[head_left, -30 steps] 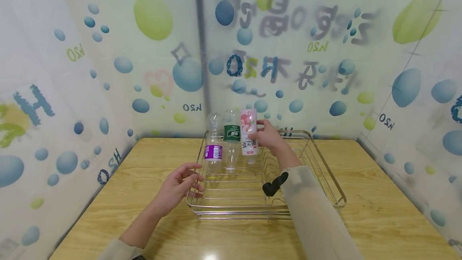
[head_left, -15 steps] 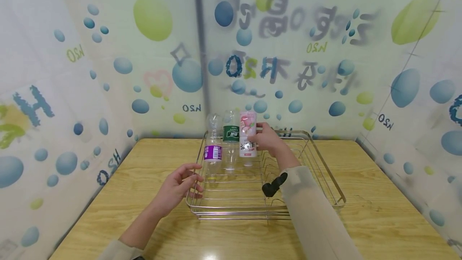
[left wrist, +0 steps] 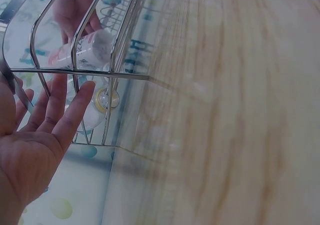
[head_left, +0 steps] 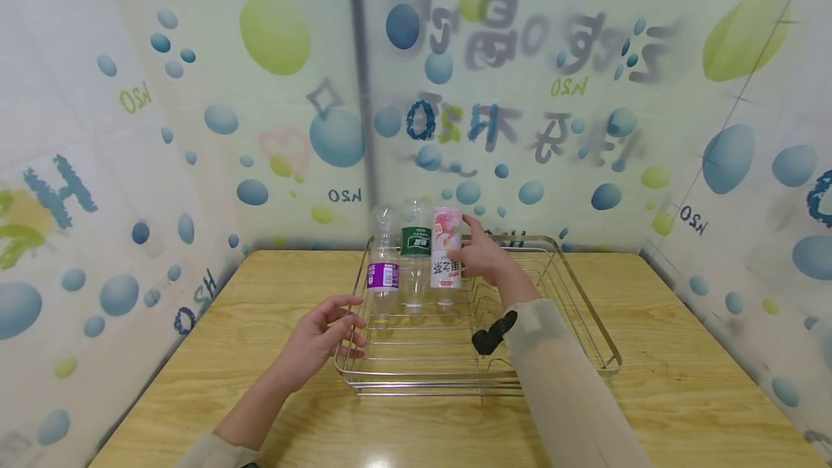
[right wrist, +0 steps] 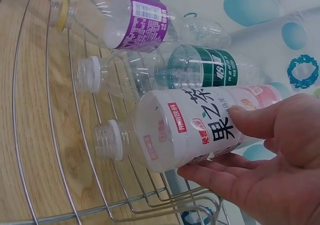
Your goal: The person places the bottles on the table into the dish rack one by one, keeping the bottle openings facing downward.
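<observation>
My right hand (head_left: 484, 251) grips a clear bottle with a pink and white peach label (right wrist: 200, 125), thumb on one side and fingers on the other. Its capless neck points down at the wires of a metal dish rack (head_left: 416, 374). Beside it, also neck down in the rack, lean a bottle with a green label (right wrist: 215, 67) and a bottle with a purple label (right wrist: 145, 22). My left hand (head_left: 325, 334) rests at the rack's left side, its fingers loosely extended against the side wires, as the left wrist view (left wrist: 45, 120) shows.
The rack stands on a wood-grain table (head_left: 227, 338). Wavy wire dividers (head_left: 487, 295) run along the rack's right part, under my right forearm. A patterned sheet (head_left: 552, 56) with blue and green dots encloses the back and sides.
My right hand has lowered the peach-label bottle slightly, and its label has turned a little. The left hand and the other two bottles have stayed put.
</observation>
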Tool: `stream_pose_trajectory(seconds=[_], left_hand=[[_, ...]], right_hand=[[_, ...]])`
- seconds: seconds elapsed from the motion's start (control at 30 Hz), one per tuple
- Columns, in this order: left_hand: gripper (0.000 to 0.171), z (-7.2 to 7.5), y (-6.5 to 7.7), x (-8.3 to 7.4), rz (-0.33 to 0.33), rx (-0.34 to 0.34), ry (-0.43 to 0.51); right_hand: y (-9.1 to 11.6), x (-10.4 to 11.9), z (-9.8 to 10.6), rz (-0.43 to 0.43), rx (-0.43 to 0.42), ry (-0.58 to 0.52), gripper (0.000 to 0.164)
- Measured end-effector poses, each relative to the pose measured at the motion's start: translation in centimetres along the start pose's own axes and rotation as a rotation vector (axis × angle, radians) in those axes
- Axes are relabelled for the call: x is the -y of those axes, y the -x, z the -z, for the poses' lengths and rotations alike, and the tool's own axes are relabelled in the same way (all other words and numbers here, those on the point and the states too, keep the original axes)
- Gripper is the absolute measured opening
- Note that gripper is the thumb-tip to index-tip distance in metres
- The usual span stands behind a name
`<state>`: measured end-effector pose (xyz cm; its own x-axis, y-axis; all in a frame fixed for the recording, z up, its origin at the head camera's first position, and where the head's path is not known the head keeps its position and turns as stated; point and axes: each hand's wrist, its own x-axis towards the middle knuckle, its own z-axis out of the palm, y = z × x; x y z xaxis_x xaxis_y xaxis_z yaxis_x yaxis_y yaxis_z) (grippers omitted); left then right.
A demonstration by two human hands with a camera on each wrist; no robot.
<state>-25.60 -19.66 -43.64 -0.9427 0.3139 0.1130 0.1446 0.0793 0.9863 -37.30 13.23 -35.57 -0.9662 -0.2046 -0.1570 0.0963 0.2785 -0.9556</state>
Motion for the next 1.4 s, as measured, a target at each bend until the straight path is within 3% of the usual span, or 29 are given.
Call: stream_pose_trajectory(seconds=[1.1, 1.23, 1.4], left_hand=[[0.042, 0.1, 0.0, -0.1, -0.007, 0.0, 0.0], [0.041, 0.0, 0.0, -0.1, -0.02, -0.014, -0.044], [0.038, -0.1, 0.1, -0.4, -0.051, -0.061, -0.172]], right_hand=[[-0.3, -0.1, -0.2, 0.072, -0.096, 0.14, 0.094], [-0.2, 0.3, 0.0, 0.058, -0.137, 0.182, 0.094], [0.8, 1.5, 0.6, 0.089, -0.163, 0.2, 0.092]])
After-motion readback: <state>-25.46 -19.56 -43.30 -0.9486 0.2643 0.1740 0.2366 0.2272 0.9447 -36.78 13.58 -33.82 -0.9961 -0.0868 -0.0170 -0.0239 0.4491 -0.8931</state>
